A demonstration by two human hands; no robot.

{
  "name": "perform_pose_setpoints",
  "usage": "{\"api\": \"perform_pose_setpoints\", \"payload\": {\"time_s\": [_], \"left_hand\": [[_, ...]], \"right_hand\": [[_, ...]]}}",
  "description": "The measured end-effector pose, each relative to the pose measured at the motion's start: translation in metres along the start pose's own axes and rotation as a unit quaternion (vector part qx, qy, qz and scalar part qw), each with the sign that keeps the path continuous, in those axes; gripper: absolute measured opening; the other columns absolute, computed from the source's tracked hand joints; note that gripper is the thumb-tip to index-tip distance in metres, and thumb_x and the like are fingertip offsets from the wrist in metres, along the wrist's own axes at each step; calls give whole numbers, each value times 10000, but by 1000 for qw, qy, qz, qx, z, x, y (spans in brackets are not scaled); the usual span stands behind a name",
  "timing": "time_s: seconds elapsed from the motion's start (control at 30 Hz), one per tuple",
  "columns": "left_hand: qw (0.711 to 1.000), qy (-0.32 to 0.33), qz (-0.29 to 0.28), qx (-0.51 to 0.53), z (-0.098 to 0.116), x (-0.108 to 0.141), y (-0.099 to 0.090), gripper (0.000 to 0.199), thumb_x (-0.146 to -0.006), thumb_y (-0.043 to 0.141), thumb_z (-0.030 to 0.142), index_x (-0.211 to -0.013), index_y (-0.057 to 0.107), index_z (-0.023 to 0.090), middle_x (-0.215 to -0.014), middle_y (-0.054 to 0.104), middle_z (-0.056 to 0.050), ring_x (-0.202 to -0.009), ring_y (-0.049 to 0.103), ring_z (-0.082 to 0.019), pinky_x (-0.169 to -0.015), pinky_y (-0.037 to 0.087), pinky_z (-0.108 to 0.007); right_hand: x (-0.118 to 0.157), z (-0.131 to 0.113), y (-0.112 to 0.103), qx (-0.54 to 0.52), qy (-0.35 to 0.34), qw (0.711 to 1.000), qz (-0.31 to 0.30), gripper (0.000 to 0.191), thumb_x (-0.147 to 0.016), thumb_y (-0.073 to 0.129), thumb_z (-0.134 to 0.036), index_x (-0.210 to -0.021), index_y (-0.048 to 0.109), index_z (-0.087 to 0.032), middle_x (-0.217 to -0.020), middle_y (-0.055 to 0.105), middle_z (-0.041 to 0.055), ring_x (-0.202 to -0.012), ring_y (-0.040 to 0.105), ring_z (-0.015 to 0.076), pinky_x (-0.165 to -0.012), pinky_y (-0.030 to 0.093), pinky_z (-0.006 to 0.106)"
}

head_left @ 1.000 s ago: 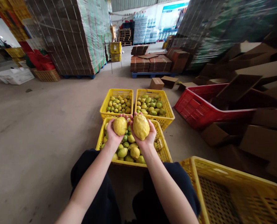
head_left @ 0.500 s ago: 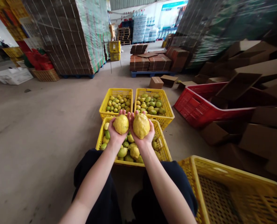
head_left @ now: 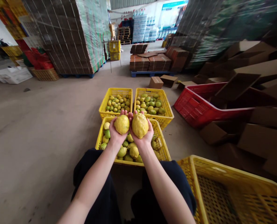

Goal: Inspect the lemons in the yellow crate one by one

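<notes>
Cradling one lemon apiece, the left hand (head_left: 115,135) and right hand (head_left: 145,140) are palm up above the near fruit crate (head_left: 129,163). The fingers of both are extended under the fruit, tips showing beyond it; their undersides are covered, so I cannot tell how tightly they press together. The left hand bears the rounder lemon (head_left: 122,124), the right hand the knobbly lemon (head_left: 140,125), larger and narrowing toward both ends. The two inner edges nearly meet, and whether they touch is hard to make out.

Below the hands, green and yellow citrus fruit (head_left: 134,152) lies in the near fruit crate, its middle and part of its far rim hidden by hands and wrists. Just beyond that crate stand the far-left crate (head_left: 103,114) and far-right crate (head_left: 164,120), side by side, both holding similar fruit. To its right is a slatted yellow crate (head_left: 194,177), cut off by the frame. Farther right of it, a red crate (head_left: 191,109) sits among cardboard boxes (head_left: 264,140), its far end buried in shadow and flaps. Well beyond it, bundled cardboard (head_left: 140,63) rests on a blue pallet (head_left: 150,74); lettering on the distant banner (head_left: 174,5) is too small to read.
</notes>
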State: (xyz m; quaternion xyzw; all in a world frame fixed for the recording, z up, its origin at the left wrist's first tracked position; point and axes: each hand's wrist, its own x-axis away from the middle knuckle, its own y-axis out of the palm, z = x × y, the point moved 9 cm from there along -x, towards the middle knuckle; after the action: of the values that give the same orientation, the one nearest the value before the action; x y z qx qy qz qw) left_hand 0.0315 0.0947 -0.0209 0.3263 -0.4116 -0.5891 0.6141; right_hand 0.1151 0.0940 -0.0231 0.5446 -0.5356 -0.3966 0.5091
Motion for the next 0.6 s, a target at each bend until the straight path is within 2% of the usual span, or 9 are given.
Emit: {"api": "perform_pose_setpoints", "payload": {"time_s": [0.33,0.6], "left_hand": [[998,5,15,-61,1,0,-2,362,-838,385,325,-1052,648,198,-1203,662,-52,-1226,556,-189,-1004,479,-308],[999,-19,23,43,-5,0,-2,368,-861,382,282,-1066,666,171,-1142,689,-66,-1149,609,-186,-952,510,-285]], "right_hand": [[0,-1,0,5,-3,1000,6,331,-848,445,-303,-1106,645,-247,-1054,718,15,-1035,652,207,-997,486,457],[0,-1,0,5,-1,1000,10,324,-838,452,-298,-1093,645,-252,-1031,722,10,-995,665,211,-987,494,460]]}}
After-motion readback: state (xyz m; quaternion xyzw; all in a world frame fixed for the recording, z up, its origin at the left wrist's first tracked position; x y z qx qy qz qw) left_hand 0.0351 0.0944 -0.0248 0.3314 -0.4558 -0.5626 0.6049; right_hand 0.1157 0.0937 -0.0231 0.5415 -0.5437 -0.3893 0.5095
